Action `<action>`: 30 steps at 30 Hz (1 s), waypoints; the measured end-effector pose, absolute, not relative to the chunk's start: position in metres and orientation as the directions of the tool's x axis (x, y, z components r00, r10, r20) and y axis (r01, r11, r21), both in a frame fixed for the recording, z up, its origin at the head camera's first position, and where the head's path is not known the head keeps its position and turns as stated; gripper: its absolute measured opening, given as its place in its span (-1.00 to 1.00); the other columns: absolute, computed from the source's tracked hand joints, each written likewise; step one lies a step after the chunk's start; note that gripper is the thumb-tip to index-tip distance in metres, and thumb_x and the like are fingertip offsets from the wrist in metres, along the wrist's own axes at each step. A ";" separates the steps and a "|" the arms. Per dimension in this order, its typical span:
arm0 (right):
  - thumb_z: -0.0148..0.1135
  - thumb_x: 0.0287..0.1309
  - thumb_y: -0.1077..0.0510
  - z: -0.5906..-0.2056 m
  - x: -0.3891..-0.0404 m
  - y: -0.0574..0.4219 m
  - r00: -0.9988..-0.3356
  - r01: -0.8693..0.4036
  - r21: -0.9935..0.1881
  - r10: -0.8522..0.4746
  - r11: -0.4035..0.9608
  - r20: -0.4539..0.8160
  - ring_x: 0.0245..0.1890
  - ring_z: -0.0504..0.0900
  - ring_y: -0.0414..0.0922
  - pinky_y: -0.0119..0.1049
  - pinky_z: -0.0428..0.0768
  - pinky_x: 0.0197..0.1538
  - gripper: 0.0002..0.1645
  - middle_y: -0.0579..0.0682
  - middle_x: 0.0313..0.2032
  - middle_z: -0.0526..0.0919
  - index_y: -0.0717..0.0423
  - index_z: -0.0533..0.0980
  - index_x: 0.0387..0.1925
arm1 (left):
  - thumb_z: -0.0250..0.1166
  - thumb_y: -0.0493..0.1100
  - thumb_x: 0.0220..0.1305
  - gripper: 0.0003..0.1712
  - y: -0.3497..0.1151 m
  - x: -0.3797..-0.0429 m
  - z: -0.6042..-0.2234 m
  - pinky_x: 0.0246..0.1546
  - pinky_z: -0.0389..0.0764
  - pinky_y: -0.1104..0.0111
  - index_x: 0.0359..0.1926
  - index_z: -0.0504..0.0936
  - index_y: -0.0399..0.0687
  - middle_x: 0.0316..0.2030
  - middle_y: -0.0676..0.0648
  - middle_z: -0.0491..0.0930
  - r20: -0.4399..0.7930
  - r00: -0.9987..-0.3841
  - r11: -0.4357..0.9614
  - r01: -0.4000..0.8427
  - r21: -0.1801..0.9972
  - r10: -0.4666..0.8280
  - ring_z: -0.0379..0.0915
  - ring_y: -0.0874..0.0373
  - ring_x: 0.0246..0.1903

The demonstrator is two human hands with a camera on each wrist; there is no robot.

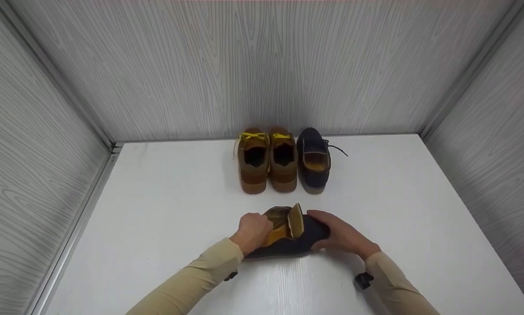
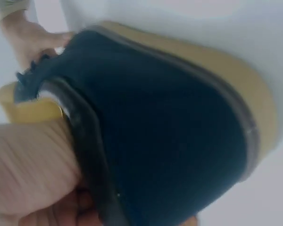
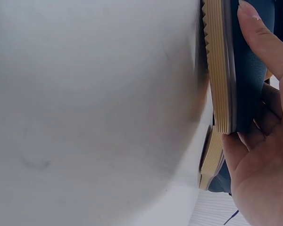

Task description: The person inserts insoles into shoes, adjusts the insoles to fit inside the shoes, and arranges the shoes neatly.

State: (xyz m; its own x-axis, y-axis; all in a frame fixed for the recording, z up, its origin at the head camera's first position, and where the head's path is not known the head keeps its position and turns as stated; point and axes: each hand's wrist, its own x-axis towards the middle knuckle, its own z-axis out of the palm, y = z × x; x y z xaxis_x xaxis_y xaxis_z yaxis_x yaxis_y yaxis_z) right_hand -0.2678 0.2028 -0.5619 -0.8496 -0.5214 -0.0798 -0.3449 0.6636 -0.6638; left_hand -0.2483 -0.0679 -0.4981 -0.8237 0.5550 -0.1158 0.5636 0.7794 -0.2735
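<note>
A navy shoe (image 1: 297, 245) lies sideways near the front of the white table, its tan tongue (image 1: 296, 221) folded up from the opening. My left hand (image 1: 253, 229) grips it at the heel end, by the opening's edge. Around the toe end curl the thumb and fingers of my right hand (image 1: 342, 232). In the left wrist view the navy shoe (image 2: 155, 122) fills the middle, showing a tan sole, with my left hand (image 2: 33, 169) partly hidden by its collar. The right wrist view has my right hand (image 3: 269, 155) holding the toe above the ridged sole (image 3: 219, 70).
Behind the held shoe, a brown shoe (image 1: 254, 175) with yellow laces stands beside a second brown shoe (image 1: 283, 175). To their right is the matching navy shoe (image 1: 314, 177), a dark lace trailing rightward. Grey wood-grain panels (image 1: 262, 65) enclose the white table (image 1: 170, 188) at back and sides.
</note>
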 end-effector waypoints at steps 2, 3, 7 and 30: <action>0.55 -0.22 -0.15 -0.562 -0.267 0.202 -0.848 -0.343 -0.675 -0.525 0.653 -0.077 0.34 0.20 -0.07 -0.05 0.15 0.32 0.11 -0.12 0.33 0.28 -0.10 0.22 0.38 | 0.38 -0.19 0.04 -0.88 -0.070 -0.252 -0.494 -0.62 0.53 0.30 -0.56 0.63 -0.08 -0.63 -0.02 0.50 -0.185 -0.813 0.792 0.581 -0.186 0.553 0.43 0.14 -0.61; 0.54 -0.22 -0.15 -0.563 -0.267 0.202 -0.846 -0.343 -0.679 -0.527 0.649 -0.077 0.34 0.19 -0.07 -0.05 0.15 0.32 0.11 -0.12 0.33 0.28 -0.10 0.22 0.39 | 0.38 -0.19 0.05 -0.87 -0.071 -0.253 -0.492 -0.59 0.53 0.29 -0.54 0.62 -0.10 -0.62 -0.03 0.50 -0.217 -0.805 0.800 0.585 -0.138 0.551 0.43 0.12 -0.60; 0.54 -0.20 -0.12 -0.563 -0.266 0.203 -0.845 -0.344 -0.689 -0.530 0.638 -0.069 0.35 0.17 -0.05 -0.05 0.13 0.33 0.10 -0.09 0.34 0.27 -0.08 0.21 0.39 | 0.38 -0.19 0.04 -0.85 -0.074 -0.253 -0.490 -0.53 0.51 0.25 -0.52 0.58 -0.14 -0.59 -0.05 0.46 -0.271 -0.781 0.809 0.588 -0.012 0.563 0.37 0.08 -0.59; 0.47 -0.05 -0.01 -0.545 -0.245 0.195 -0.865 -0.414 -0.577 -0.501 0.703 0.011 0.38 0.09 0.09 0.02 0.12 0.32 0.04 0.14 0.38 0.18 0.21 0.17 0.39 | 0.25 -0.18 0.15 -0.83 -0.091 -0.243 -0.491 -0.60 0.29 0.37 -0.56 0.59 -0.06 -0.69 0.11 0.33 0.119 -0.825 0.766 0.558 0.320 0.552 0.22 0.20 -0.65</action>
